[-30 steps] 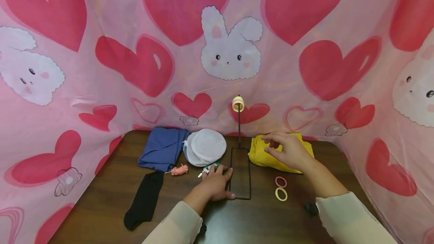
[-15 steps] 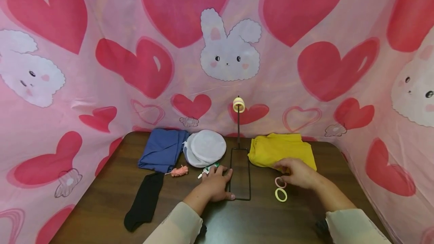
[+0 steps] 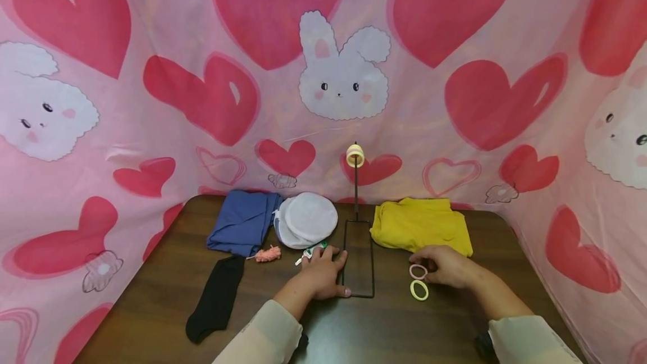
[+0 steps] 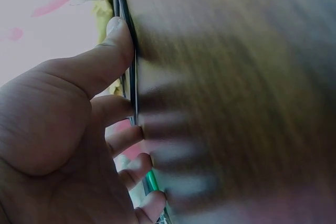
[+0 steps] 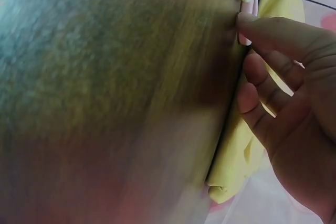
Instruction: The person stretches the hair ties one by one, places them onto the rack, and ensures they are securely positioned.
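A pink ring [image 3: 417, 265] is pinched at its right edge between the thumb and fingers of my right hand [image 3: 447, 267]. Close in front of it, a yellow ring [image 3: 412, 291] lies on the wooden table. My left hand [image 3: 320, 275] rests with spread fingers at the left side of a black wire stand [image 3: 373, 257], its thumb on the frame's near corner. In the left wrist view that thumb [image 4: 119, 38] presses the black wire. Pale yellow and pink rings [image 3: 350, 157] hang on the stand's raised arm.
Behind my right hand lies a folded yellow cloth [image 3: 419, 223]. To the left are a white cap-like item [image 3: 310, 218], a blue folded cloth [image 3: 242, 221], an orange yarn bundle [image 3: 268, 254], a black sock [image 3: 217, 296] and a small green-and-white item [image 3: 306, 254].
My right hand has come down from above the yellow cloth toward me to the pink ring and taken hold of it. The left hand stays on the stand.
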Demonstrator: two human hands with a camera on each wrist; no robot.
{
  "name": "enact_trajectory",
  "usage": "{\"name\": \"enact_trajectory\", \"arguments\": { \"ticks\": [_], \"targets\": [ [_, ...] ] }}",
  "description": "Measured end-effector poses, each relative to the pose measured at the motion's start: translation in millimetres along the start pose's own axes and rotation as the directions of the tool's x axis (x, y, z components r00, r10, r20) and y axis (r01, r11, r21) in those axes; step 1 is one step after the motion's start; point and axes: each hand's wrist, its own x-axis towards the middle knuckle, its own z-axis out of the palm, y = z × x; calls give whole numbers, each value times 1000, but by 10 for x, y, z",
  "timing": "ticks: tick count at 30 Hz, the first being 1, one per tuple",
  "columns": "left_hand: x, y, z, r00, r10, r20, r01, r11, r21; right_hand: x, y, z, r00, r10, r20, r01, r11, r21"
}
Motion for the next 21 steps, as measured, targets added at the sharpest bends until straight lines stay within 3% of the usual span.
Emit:
{"name": "enact_trajectory", "arguments": {
  "ticks": [5, 11, 17, 21],
  "targets": [
    [-10, 7, -4, 1000, 0, 2, 0, 1000, 4, 8, -28, 12, 999, -14, -35, 14, 1000, 1],
    [-13, 10, -2, 1000, 2, -2, -2, 1000, 5, 3, -107, -52, 986, -61, -153, 55, 998, -41],
    [-16, 8, 3, 1000, 7, -11, -7, 1000, 1, 15, -261, -163, 960, -117, -253, 97, 991, -92],
    [-16, 9, -10, 1000, 6, -9, -6, 1000, -2, 51, -426, -254, 926, -176, -335, 151, 983, -102]
  ]
}}
